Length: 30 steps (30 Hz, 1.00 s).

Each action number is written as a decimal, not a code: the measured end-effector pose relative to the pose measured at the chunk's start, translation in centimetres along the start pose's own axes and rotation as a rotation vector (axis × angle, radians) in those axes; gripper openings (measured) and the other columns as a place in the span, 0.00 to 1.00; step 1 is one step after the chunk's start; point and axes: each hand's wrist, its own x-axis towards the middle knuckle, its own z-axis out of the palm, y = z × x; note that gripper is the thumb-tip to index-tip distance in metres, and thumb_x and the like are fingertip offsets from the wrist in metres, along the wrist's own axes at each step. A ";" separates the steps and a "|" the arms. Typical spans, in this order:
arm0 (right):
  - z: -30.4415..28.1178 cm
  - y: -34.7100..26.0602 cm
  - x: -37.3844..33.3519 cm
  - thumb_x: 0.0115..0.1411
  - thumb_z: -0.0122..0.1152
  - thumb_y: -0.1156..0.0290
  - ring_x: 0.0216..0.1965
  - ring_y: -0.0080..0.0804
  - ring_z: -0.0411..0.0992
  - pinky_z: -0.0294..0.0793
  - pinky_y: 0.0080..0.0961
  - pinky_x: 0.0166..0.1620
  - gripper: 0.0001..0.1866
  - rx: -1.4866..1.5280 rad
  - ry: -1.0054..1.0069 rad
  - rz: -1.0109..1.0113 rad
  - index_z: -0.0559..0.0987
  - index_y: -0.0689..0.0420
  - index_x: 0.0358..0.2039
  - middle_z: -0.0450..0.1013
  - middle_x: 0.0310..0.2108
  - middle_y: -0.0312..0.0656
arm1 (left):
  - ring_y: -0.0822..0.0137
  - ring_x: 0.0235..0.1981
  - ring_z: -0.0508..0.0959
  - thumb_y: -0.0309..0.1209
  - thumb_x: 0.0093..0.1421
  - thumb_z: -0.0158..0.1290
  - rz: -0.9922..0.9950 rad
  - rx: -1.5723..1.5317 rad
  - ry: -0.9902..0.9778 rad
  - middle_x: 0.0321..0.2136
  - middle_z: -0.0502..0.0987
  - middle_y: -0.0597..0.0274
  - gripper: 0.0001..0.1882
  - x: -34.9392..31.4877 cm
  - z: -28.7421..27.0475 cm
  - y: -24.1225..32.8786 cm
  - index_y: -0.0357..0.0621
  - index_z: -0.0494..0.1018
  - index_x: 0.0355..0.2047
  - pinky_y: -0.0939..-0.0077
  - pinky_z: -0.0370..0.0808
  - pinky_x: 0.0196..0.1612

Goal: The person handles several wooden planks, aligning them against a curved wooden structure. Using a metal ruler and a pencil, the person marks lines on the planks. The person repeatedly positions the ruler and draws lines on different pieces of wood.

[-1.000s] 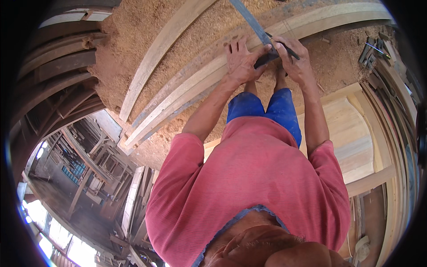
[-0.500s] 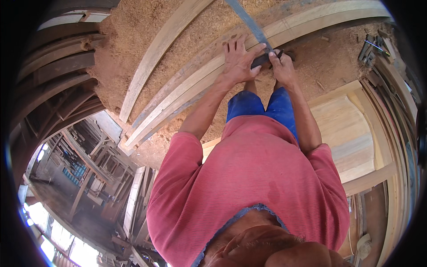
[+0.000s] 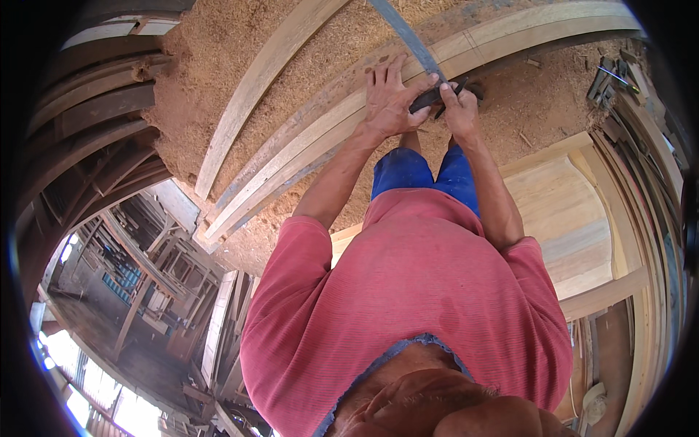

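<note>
A try square with a long grey metal blade (image 3: 405, 33) and a dark stock (image 3: 424, 100) lies across a pale, curved wooden beam (image 3: 502, 42). My left hand (image 3: 389, 98) spreads its fingers flat over the beam, while its thumb side presses the stock against the near edge. Close on the right, my right hand (image 3: 461, 109) is closed, its thumb tip at the joint of blade and stock. A thin, dark, pencil-like stick (image 3: 460, 86) pokes out of its fingers; most of it is hidden. Faint lines cross the beam right of the blade.
Another curved plank (image 3: 255, 95) lies on sawdust-covered ground (image 3: 196, 73) beyond the beam. Dark curved timbers (image 3: 95, 109) are stacked at left. A light wooden panel (image 3: 561, 218) stands at right, beside more boards. Several small tools (image 3: 608, 80) lie at upper right.
The try square's stock has turned slightly, its right end moving away from me. My right hand has shifted a little to the left with it. My left hand stays almost in place.
</note>
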 end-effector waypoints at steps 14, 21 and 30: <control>0.2 -0.2 -0.2 0.77 0.55 0.67 0.33 0.18 0.66 0.69 0.25 0.36 0.14 0.052 -0.014 0.010 0.81 0.61 0.36 0.73 0.30 0.29 | 0.37 0.64 0.65 0.48 0.46 0.71 0.003 0.036 -0.006 0.69 0.63 0.40 0.42 -0.1 0.2 -0.1 0.87 0.74 0.65 0.39 0.62 0.66; -0.1 1.0 0.4 0.76 0.55 0.66 0.31 0.17 0.64 0.68 0.25 0.34 0.15 0.067 -0.030 0.012 0.81 0.61 0.34 0.71 0.28 0.28 | 0.37 0.65 0.65 0.49 0.46 0.71 -0.002 0.032 -0.014 0.69 0.63 0.41 0.42 -0.1 0.3 -0.2 0.87 0.74 0.65 0.39 0.61 0.67; -0.3 1.3 0.6 0.76 0.55 0.66 0.29 0.20 0.64 0.67 0.29 0.33 0.15 0.043 -0.035 0.027 0.82 0.61 0.35 0.70 0.26 0.29 | 0.37 0.65 0.65 0.49 0.46 0.71 -0.008 0.040 -0.011 0.69 0.63 0.41 0.42 0.0 0.4 -0.1 0.88 0.74 0.65 0.36 0.60 0.67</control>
